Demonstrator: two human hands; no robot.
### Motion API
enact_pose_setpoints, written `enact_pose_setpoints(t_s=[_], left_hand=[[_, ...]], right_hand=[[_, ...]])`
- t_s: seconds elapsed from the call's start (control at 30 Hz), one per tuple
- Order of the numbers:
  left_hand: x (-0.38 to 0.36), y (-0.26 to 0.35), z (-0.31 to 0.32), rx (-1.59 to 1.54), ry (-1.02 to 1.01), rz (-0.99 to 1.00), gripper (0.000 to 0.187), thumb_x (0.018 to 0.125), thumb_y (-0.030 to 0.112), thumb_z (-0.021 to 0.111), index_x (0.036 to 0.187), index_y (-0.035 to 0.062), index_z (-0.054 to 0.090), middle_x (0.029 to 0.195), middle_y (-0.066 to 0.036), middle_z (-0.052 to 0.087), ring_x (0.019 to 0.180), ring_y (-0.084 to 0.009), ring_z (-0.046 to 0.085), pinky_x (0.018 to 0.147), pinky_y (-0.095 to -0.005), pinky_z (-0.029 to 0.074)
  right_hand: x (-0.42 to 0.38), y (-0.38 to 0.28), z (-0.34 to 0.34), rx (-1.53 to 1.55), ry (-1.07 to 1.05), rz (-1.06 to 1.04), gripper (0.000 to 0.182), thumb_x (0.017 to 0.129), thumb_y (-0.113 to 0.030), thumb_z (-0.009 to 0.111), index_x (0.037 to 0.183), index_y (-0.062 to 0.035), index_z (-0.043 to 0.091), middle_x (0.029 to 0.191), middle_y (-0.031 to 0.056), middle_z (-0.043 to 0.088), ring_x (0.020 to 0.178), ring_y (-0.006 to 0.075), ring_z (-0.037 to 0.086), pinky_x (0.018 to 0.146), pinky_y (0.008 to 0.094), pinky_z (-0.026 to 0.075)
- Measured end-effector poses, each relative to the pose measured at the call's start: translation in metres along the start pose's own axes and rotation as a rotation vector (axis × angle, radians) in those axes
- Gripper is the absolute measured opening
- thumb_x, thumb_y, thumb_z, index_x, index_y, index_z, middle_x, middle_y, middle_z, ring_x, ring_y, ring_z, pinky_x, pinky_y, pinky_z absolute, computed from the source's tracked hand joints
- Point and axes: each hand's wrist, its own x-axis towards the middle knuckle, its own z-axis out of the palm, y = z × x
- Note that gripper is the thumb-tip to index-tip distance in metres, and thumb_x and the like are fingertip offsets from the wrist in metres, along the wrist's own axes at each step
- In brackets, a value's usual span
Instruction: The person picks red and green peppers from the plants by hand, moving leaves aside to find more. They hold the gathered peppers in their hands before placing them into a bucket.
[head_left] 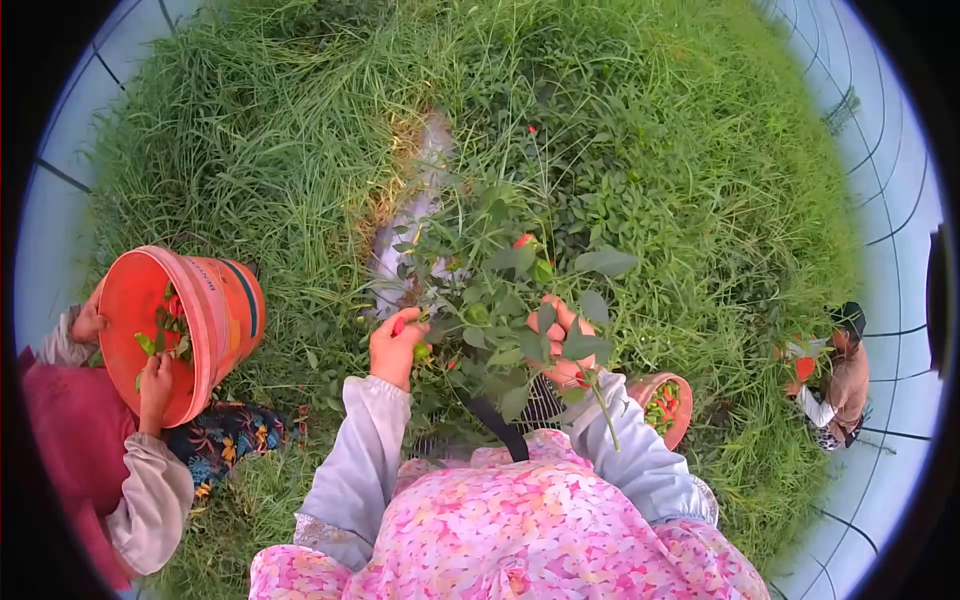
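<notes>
My left hand (pixel 392 354) is closed in a pinch, with a small red pepper (pixel 398 327) showing at its fingertips. Just to its right hangs a green pepper (pixel 422 351). My right hand (pixel 562 340) curls round a leafy pepper branch (pixel 514 402), whose leaves cover part of the fingers. A bit of red shows low in that palm, and a cut-looking stem (pixel 606 412) sticks out below it. Ahead of both hands, a red-orange pepper (pixel 524 241) hangs among the leaves of the plant.
Beside my right forearm stands a bucket (pixel 684 410) holding red and green peppers. At left, a person (pixel 75 440) holds a large orange bucket (pixel 225 300) with a hand inside it. Another person (pixel 850 385) crouches far right. Tall grass (pixel 270 150) flanks a strip of plastic sheet (pixel 432 150).
</notes>
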Motion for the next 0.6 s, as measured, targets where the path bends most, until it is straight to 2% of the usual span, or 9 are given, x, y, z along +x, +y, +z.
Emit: enact_pose_setpoints(t_s=[0.03, 0.1, 0.2, 0.27, 0.3, 0.37, 0.43, 0.57, 0.6], left_hand=[[0.001, 0.004, -0.005, 0.039, 0.027, 0.014, 0.029, 0.076, 0.002, 0.061, 0.105, -0.0011, 0.059, 0.080, -0.004, 0.061, 0.063, -0.0123, 0.057, 0.057, -0.0261, 0.048], [-0.001, 0.014, -0.013, 0.084, -0.134, 0.085, 0.029, 0.076, 0.002, 0.061, 0.105, 0.0000, 0.060, 0.083, -0.004, 0.061, 0.066, -0.0120, 0.057, 0.059, -0.0261, 0.048], [-0.020, 0.036, 0.004, 0.197, -0.473, 0.112, 0.032, 0.077, 0.002, 0.061, 0.110, 0.0033, 0.060, 0.086, -0.002, 0.060, 0.072, -0.0090, 0.056, 0.063, -0.0244, 0.048], [-0.030, 0.042, 0.020, 0.309, -0.718, 0.117, 0.035, 0.078, 0.002, 0.060, 0.112, 0.0043, 0.059, 0.087, -0.001, 0.059, 0.072, -0.0074, 0.055, 0.064, -0.0237, 0.047], [-0.028, 0.039, 0.023, 0.541, -0.729, 0.320, 0.037, 0.078, -0.002, 0.058, 0.114, 0.0039, 0.058, 0.081, 0.002, 0.056, 0.071, -0.0052, 0.053, 0.066, -0.0228, 0.047], [-0.042, 0.039, 0.035, 0.406, -0.742, 0.110, 0.038, 0.077, -0.003, 0.058, 0.114, 0.0048, 0.058, 0.077, 0.004, 0.051, 0.068, -0.0043, 0.049, 0.064, -0.0217, 0.045], [-0.053, 0.033, 0.044, 0.321, -0.737, -0.056, 0.037, 0.076, 0.000, 0.060, 0.112, 0.0069, 0.059, 0.070, 0.007, 0.043, 0.064, -0.0032, 0.042, 0.060, -0.0200, 0.039], [-0.071, 0.028, 0.061, 0.539, -0.821, 0.095, 0.025, 0.077, 0.003, 0.062, 0.101, 0.0052, 0.062, 0.066, 0.007, 0.042, 0.063, -0.0034, 0.040, 0.058, -0.0209, 0.037], [-0.072, 0.025, 0.063, 0.579, -0.808, 0.127, 0.023, 0.076, 0.002, 0.062, 0.099, 0.0048, 0.061, 0.065, 0.006, 0.042, 0.063, -0.0037, 0.039, 0.058, -0.0210, 0.036]], right_hand=[[0.001, -0.004, -0.006, 0.037, -0.116, 0.074, 0.020, 0.095, -0.026, 0.042, 0.099, -0.0077, 0.048, 0.068, -0.0019, 0.040, 0.052, 0.0091, 0.038, 0.043, 0.0254, 0.034], [0.002, -0.011, -0.015, 0.077, -0.258, 0.194, 0.019, 0.095, -0.025, 0.044, 0.100, -0.0079, 0.049, 0.073, -0.0005, 0.045, 0.054, 0.0100, 0.041, 0.044, 0.0259, 0.037], [-0.003, -0.013, 0.013, -0.022, -0.066, 0.232, 0.018, 0.094, -0.025, 0.044, 0.099, -0.0079, 0.049, 0.077, 0.0000, 0.049, 0.055, 0.0116, 0.045, 0.045, 0.0260, 0.040], [-0.004, -0.017, 0.004, -0.014, -0.123, 0.275, 0.017, 0.094, -0.025, 0.044, 0.099, -0.0089, 0.049, 0.082, 0.0004, 0.052, 0.068, 0.0135, 0.053, 0.058, 0.0288, 0.046], [-0.007, -0.021, 0.005, -0.012, -0.119, 0.293, 0.017, 0.095, -0.025, 0.044, 0.099, -0.0092, 0.048, 0.084, 0.0003, 0.053, 0.072, 0.0137, 0.054, 0.061, 0.0295, 0.046], [-0.012, -0.025, 0.025, -0.082, 0.033, 0.276, 0.018, 0.093, -0.024, 0.045, 0.096, -0.0070, 0.049, 0.065, -0.0027, 0.033, 0.044, 0.0072, 0.027, 0.040, 0.0245, 0.030], [-0.014, -0.033, 0.021, -0.066, 0.104, 0.292, 0.018, 0.093, -0.024, 0.046, 0.097, -0.0067, 0.049, 0.066, -0.0013, 0.037, 0.045, 0.0082, 0.031, 0.042, 0.0251, 0.032], [-0.019, -0.039, -0.030, -0.066, 0.078, 0.281, 0.018, 0.093, -0.024, 0.045, 0.105, -0.0110, 0.048, 0.089, 0.0021, 0.056, 0.066, 0.0144, 0.051, 0.053, 0.0259, 0.042], [-0.022, -0.045, -0.031, -0.132, 0.063, 0.305, 0.019, 0.092, -0.025, 0.046, 0.104, -0.0106, 0.048, 0.088, 0.0023, 0.057, 0.063, 0.0147, 0.051, 0.050, 0.0259, 0.041]])
